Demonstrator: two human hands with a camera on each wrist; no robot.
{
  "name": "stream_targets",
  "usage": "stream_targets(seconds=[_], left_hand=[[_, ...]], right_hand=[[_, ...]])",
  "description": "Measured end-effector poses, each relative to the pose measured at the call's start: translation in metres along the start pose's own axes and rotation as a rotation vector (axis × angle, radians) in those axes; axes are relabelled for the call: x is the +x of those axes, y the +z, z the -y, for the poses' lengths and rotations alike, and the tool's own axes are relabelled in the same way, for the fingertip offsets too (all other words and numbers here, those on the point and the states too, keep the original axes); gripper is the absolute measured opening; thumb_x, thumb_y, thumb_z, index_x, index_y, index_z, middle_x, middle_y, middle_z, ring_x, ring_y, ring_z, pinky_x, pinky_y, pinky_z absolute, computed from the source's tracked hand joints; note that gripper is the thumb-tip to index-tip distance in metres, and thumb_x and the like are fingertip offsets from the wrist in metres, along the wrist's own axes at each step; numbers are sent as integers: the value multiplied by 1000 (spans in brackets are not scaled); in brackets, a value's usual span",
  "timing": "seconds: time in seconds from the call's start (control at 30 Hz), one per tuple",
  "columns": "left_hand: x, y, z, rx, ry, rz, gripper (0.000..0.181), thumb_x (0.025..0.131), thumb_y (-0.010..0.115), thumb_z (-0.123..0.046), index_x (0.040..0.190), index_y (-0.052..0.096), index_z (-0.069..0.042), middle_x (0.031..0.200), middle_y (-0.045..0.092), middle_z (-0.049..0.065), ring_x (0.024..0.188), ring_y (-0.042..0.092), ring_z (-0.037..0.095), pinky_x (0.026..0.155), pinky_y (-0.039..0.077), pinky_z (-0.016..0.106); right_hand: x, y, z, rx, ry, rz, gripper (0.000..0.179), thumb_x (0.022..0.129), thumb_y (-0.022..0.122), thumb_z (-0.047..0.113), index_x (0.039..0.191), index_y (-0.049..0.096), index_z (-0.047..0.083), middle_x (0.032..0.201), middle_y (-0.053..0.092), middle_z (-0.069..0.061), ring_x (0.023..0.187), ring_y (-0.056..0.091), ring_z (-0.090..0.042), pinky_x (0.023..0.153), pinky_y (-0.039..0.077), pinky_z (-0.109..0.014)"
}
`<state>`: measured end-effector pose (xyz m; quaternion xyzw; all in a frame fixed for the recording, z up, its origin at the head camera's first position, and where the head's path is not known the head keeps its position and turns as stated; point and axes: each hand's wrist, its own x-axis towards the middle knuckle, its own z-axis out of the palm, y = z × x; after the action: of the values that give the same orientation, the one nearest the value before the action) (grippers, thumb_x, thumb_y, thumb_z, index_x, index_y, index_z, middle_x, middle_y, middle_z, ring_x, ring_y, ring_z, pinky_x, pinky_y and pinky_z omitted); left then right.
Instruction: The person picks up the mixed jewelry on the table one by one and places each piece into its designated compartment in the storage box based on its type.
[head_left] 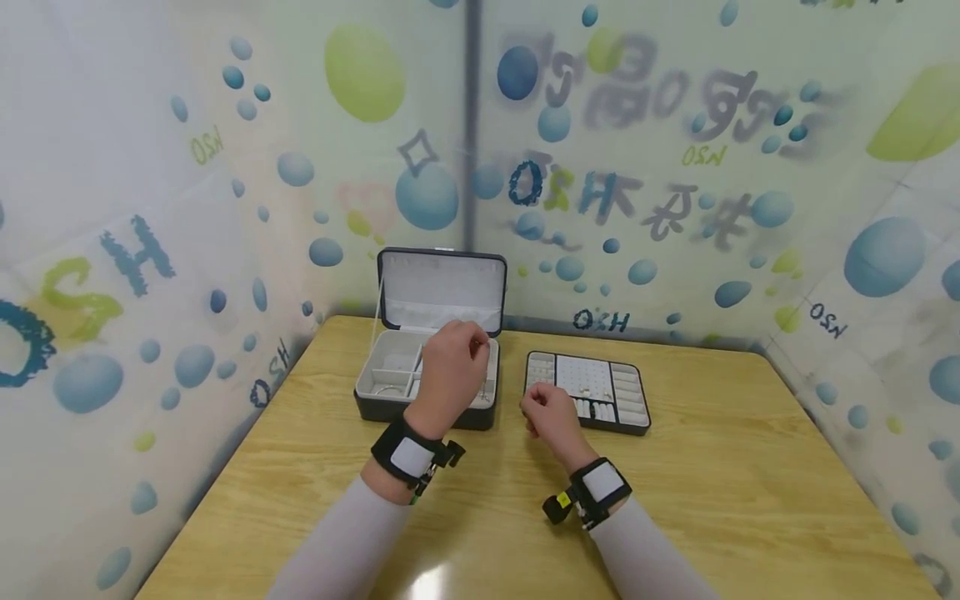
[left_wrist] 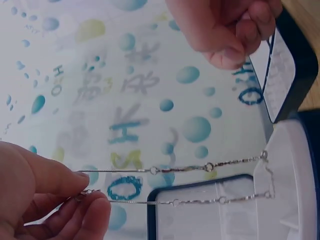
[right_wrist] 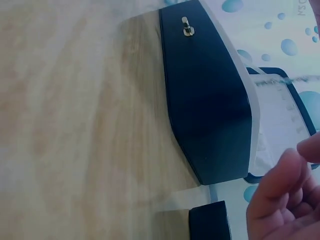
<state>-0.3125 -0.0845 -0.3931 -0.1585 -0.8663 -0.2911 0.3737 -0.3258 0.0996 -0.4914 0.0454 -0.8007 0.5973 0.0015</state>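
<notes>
Over the right half of an open jewelry box (head_left: 375, 407), my left hand (head_left: 453, 367) pinches a silver chain necklace (left_wrist: 190, 168) between thumb and fingers. Two strands of the necklace hang from the fingertips, with links lower down, and its bottom loop lies against the white inside of the box. A small clasp (left_wrist: 89, 192) shows at the fingertips. My right hand (head_left: 555, 421) is held at the front left corner of a jewelry tray (head_left: 585, 372), partly covering it. Its fingers are curled with the thumb against them, and nothing shows between them.
The box lid (head_left: 442, 287) stands upright at the back, with a ribbon (head_left: 377, 312) on its left. A ring (head_left: 390, 388) lies in the front left compartment. Small earrings (head_left: 585, 392) sit on the tray. A patterned curtain (head_left: 622, 275) hangs behind the wooden table (head_left: 720, 467).
</notes>
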Motion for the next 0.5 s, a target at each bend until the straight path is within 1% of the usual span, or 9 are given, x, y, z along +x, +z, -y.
stream_targets(seconds=[0.13, 0.23, 0.33, 0.4, 0.5], left_hand=[[7, -3, 12, -3, -31, -29, 7, 93, 72, 0, 90, 77, -3, 80, 70, 10, 72, 66, 23, 65, 56, 37], [11, -7, 21, -7, -52, -51, 8, 92, 71, 1, 89, 77, -3, 80, 70, 11, 73, 66, 25, 66, 56, 38], [13, -11, 28, 5, -85, -56, 8, 91, 71, 1, 88, 77, -3, 80, 69, 11, 74, 66, 25, 67, 56, 39], [13, -12, 30, 6, -104, -50, 7, 91, 71, 0, 88, 77, -3, 80, 68, 11, 74, 66, 25, 67, 55, 39], [13, -13, 27, -5, -118, -39, 6, 91, 72, -1, 88, 77, -4, 81, 68, 10, 74, 66, 25, 67, 55, 38]], right_hand=[[8, 7, 5, -14, -30, -50, 10, 96, 62, 7, 88, 67, 3, 63, 54, 0, 52, 53, -15, 52, 48, -27], [18, 18, 9, 1, -48, -95, 8, 95, 64, 8, 90, 68, 3, 67, 55, 1, 54, 54, -14, 52, 49, -26], [31, 30, 12, 20, -67, -126, 9, 96, 64, 11, 93, 68, 3, 70, 55, 2, 56, 55, -12, 51, 49, -24], [38, 35, 14, 15, -81, -156, 10, 95, 65, 12, 93, 68, 3, 71, 55, 2, 56, 54, -11, 52, 47, -24], [45, 35, 19, -18, -92, -208, 8, 94, 65, 12, 94, 69, 5, 73, 56, 0, 58, 53, -13, 55, 44, -26]])
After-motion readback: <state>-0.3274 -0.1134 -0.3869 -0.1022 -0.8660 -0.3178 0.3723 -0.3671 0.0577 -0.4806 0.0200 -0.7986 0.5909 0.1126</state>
